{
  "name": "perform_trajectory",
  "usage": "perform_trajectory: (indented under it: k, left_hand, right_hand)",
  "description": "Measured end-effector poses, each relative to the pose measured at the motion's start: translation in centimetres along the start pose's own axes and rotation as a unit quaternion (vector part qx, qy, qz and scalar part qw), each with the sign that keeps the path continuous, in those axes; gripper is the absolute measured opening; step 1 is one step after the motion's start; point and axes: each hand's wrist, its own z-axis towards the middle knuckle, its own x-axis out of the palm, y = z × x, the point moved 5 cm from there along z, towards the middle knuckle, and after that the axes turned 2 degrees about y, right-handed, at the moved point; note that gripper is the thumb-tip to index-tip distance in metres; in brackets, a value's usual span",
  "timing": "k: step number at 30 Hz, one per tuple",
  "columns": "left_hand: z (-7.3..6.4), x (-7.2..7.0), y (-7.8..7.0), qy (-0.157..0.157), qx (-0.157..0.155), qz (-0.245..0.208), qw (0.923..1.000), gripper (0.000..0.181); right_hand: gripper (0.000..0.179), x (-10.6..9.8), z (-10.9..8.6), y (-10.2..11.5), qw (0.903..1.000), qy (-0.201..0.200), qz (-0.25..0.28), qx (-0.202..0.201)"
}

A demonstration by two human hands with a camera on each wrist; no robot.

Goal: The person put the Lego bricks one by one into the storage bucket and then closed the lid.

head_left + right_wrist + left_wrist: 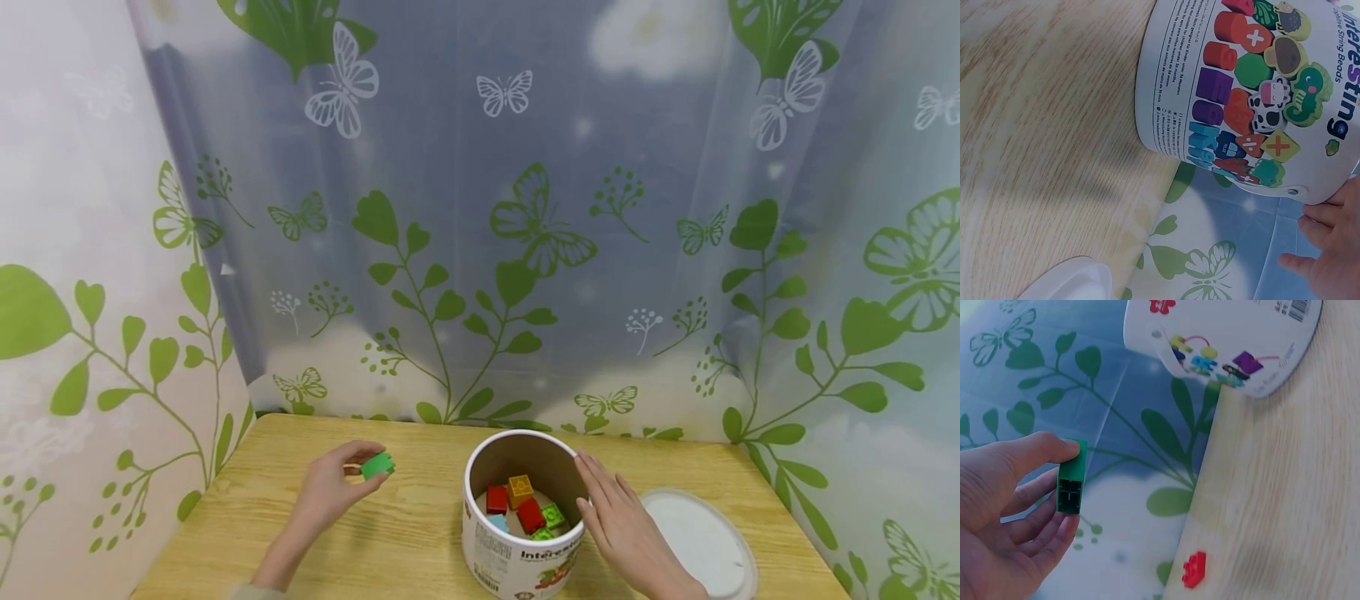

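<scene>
Thumb and fingers of my left hand pinch a green toy brick above the table, left of a round white bucket. In the left wrist view the hollow underside of the green brick shows. My right hand rests with straight fingers against the bucket's right rim. Inside the bucket lie several toy bricks, among them an orange brick, a red brick and a light green brick. Another red brick lies on the table near its edge in the left wrist view.
A round white lid lies on the wooden table to the right of the bucket, partly behind my right forearm. Behind and beside the table hangs a curtain printed with leaves and butterflies.
</scene>
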Motion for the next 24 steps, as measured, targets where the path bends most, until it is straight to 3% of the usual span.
perform_trajectory:
  k: [6,24]
  left_hand:
    - [0.4,1.3,-1.4,0.015,0.019,-0.035,0.9991,0.034]
    - [2.0,5.7,-7.0,0.047,0.103,-0.042,0.9926,0.031]
  right_hand:
    - [0.055,0.0,0.0,0.0,1.0000,-0.001,-0.002,0.000]
    - [0.055,0.1,0.0,-0.1,1.0000,0.002,-0.002,0.004]
